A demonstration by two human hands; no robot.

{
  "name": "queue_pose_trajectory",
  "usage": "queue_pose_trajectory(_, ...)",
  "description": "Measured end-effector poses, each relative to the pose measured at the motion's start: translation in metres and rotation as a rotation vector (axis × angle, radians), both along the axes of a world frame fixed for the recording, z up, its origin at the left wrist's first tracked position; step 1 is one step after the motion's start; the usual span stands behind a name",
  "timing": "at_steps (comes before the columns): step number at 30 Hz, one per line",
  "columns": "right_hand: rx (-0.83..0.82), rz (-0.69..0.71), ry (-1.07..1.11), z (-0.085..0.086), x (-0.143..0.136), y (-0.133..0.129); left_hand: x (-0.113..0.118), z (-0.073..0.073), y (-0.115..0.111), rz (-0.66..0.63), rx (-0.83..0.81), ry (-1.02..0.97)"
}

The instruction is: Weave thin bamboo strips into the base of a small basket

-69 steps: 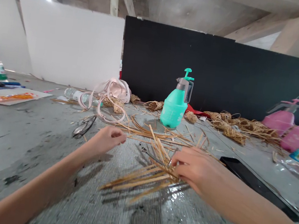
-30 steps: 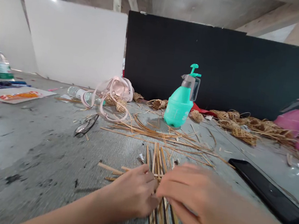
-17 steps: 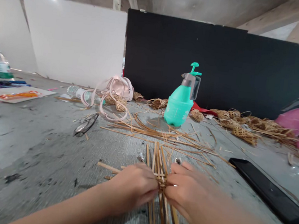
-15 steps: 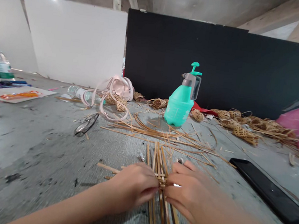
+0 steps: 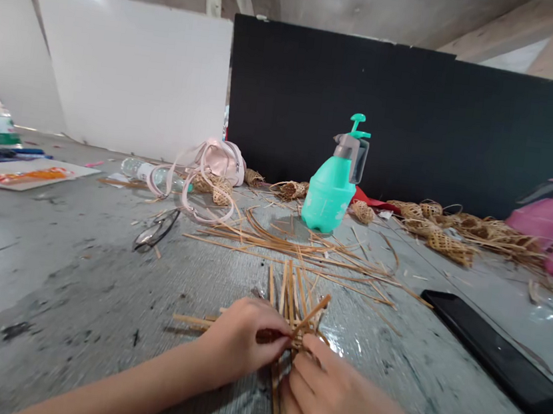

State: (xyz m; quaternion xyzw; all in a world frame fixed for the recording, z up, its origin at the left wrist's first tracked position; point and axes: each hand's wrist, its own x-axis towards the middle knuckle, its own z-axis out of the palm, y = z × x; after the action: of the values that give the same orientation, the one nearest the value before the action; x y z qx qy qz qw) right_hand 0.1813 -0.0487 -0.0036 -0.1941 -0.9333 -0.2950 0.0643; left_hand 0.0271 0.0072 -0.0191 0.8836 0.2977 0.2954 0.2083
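On the grey surface (image 5: 94, 292), the crossed strips (image 5: 290, 293) lie under and between both hands, as half a second ago. The right hand (image 5: 328, 401) has shifted nearer the wearer, over the strips (whether it grasps any, I cannot tell). The left hand (image 5: 243, 337) pinches a single strip (image 5: 312, 315), now slanting upward.
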Motion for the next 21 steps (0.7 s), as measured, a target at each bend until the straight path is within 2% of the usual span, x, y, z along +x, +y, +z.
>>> queue_pose_trajectory(7,0.026,0.071,-0.279,0.011,-0.007,0.002,0.0,-0.004,0.002,-0.002,-0.004,-0.032)
queue_pose_trajectory(11,0.02,0.1,-0.242,0.013,-0.004,0.005,0.0,-0.002,0.0,0.029,-0.004,-0.009)
queue_pose_trajectory(16,-0.081,0.103,-0.123,0.011,0.001,0.008,-0.001,-0.001,-0.002,0.048,-0.007,0.008)
queue_pose_trajectory(21,-0.097,0.112,-0.257,0.017,-0.001,0.006,0.0,-0.004,-0.001,0.038,0.009,-0.012)
